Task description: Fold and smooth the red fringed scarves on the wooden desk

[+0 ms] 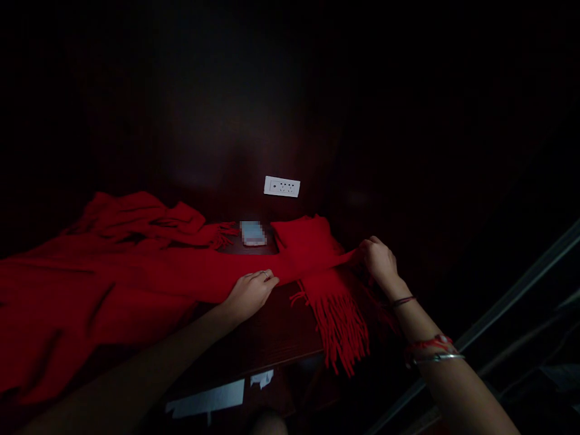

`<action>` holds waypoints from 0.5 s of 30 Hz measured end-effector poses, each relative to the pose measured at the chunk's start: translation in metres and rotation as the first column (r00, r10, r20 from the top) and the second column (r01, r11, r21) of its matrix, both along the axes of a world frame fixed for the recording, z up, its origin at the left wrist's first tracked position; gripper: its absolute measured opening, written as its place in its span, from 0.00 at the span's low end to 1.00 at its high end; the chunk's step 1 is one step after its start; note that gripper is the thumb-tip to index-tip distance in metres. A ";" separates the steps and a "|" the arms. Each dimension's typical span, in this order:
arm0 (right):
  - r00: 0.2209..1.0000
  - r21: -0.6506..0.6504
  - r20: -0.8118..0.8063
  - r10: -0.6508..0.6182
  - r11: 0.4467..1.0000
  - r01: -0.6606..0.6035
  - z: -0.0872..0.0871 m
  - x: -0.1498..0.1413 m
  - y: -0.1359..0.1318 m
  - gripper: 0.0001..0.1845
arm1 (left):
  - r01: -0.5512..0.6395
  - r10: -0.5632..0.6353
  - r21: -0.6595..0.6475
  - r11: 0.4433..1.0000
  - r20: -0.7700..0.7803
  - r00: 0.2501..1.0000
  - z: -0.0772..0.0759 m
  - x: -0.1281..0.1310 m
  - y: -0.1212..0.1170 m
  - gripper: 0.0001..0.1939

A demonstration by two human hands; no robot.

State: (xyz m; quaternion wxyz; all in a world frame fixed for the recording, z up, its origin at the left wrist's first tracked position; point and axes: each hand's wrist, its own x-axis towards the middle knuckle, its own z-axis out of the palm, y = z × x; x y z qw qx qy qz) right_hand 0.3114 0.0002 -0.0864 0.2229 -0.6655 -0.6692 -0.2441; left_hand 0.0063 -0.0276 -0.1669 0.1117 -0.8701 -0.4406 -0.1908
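A red fringed scarf (181, 272) stretches across a dark wooden surface (267, 326). Pinched along its near edge, the cloth is held by my left hand (254, 293), which wears a ring. To the right, my right hand (379, 263) is closed on a narrowed end of the scarf and draws it out sideways. Between and beyond the hands lies a folded red section (306, 241), whose fringe (339, 326) hangs toward the front edge. How this section joins the stretched strip cannot be made out.
Behind the scarf lies a small pale blurred item (252, 233). A white socket plate (281, 186) is on the dark back wall. More bunched red cloth (140, 217) covers the left side. White paper (208, 399) shows below the front edge. The surroundings are very dark.
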 end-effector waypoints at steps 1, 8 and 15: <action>1.000 -0.051 -0.009 -0.003 0.999 0.002 0.005 0.001 0.005 0.09 | -0.033 0.033 -0.017 0.999 -0.019 0.999 0.000 -0.009 0.000 0.10; 0.994 0.085 -0.053 0.095 0.992 -0.090 -0.015 0.014 0.002 0.10 | -0.003 0.000 -0.028 1.000 -0.121 0.993 0.014 -0.028 -0.002 0.10; 0.985 -0.341 0.127 -0.115 0.928 0.152 -0.044 -0.007 -0.042 0.13 | 0.110 -0.120 -0.057 0.992 -0.206 0.971 0.019 -0.031 -0.003 0.09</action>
